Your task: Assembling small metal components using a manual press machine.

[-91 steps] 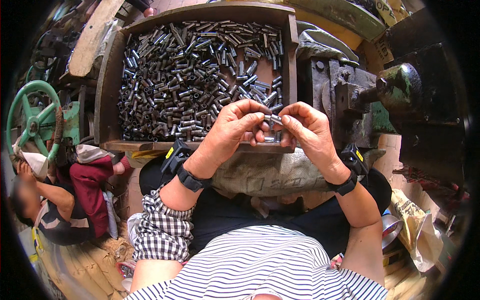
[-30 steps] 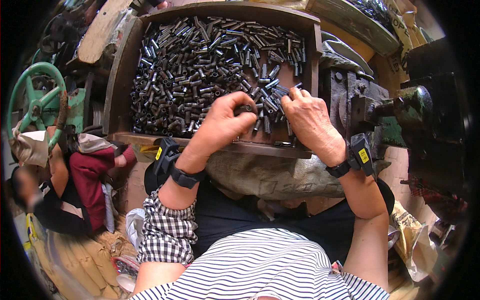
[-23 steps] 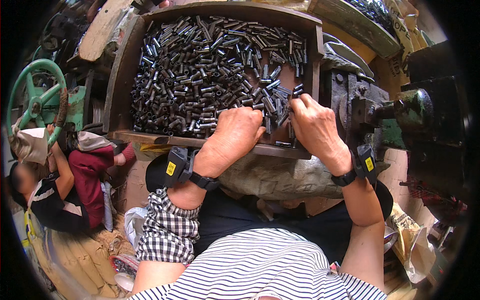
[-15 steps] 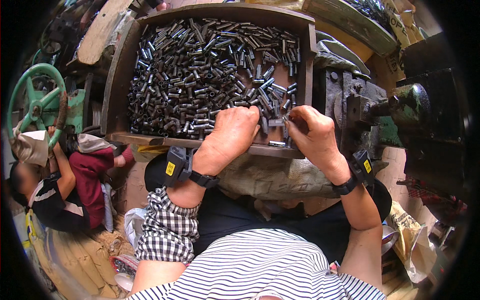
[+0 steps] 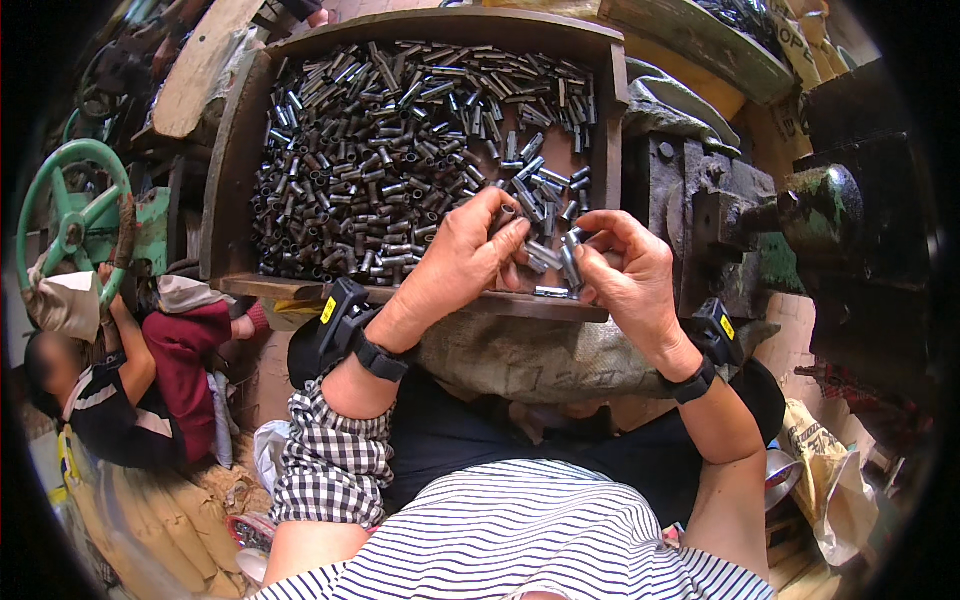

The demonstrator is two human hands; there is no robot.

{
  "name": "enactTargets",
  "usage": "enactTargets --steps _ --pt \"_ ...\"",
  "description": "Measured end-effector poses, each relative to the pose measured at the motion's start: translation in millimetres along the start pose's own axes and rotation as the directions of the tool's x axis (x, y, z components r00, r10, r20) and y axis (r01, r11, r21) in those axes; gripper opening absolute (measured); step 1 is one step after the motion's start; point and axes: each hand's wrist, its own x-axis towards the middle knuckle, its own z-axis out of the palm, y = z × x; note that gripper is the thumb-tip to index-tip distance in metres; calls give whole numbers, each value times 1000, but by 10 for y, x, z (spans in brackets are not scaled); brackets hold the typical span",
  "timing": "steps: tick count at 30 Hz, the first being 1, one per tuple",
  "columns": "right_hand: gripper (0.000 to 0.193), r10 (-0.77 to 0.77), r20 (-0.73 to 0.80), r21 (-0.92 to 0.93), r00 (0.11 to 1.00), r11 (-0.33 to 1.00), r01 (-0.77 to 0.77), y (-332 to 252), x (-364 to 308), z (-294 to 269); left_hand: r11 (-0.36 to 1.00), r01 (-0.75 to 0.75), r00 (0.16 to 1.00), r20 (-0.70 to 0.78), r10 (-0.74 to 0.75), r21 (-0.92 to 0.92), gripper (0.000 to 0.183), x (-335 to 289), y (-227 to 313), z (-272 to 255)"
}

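— What is the person up to over that tray?

— Both hands are raised just above the near rim of the shallow brown wooden tray (image 5: 232, 170). The left hand (image 5: 462, 262) is curled, its fingertips pinching one short dark metal tube (image 5: 506, 214). The right hand (image 5: 625, 272) is closed round a small bunch of the same tubes (image 5: 571, 262), thumb and fingers nipped together on them, ends poking upward.

— How far along would you say it is?

— Barely started, I'd judge. The heap of short dull-steel tubes (image 5: 400, 150) covers most of the tray, thick on the left and middle and thinner at the right corner nearest the hands, where bare wood shows. Only a few pieces are in hand; nearly everything lies loose in the pile.

— And what does the tray sit on?

— I can't see a proper tabletop. The tray's front edge rests over a grey-brown sack-like bundle (image 5: 540, 352) across the person's lap. To the right stands a heavy dark iron machine (image 5: 740, 210) with a rounded green-black knob (image 5: 822, 205). On the left there is a green spoked handwheel (image 5: 70, 215), and below it another person in a dark red top (image 5: 185, 340) crouches on the floor. It is a cluttered workshop, with crumpled paper bags (image 5: 830, 470) at lower right.
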Motion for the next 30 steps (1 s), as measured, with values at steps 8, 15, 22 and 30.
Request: enactTargets --steps 8,15,22,30 --pt "19 -11 9 -57 1000 998 11 72 -12 14 984 -20 986 -165 -10 -176 19 26 -40 152" --pt "17 66 45 154 997 986 -72 39 6 12 981 10 993 -117 -33 -196 20 93 -37 213" --pt "15 169 90 338 982 922 -190 26 -5 59 994 -81 983 -160 93 76 17 66 54 324" --pt "14 154 -5 384 988 913 -140 60 12 42 977 -172 978 -97 184 126 21 31 118 361"
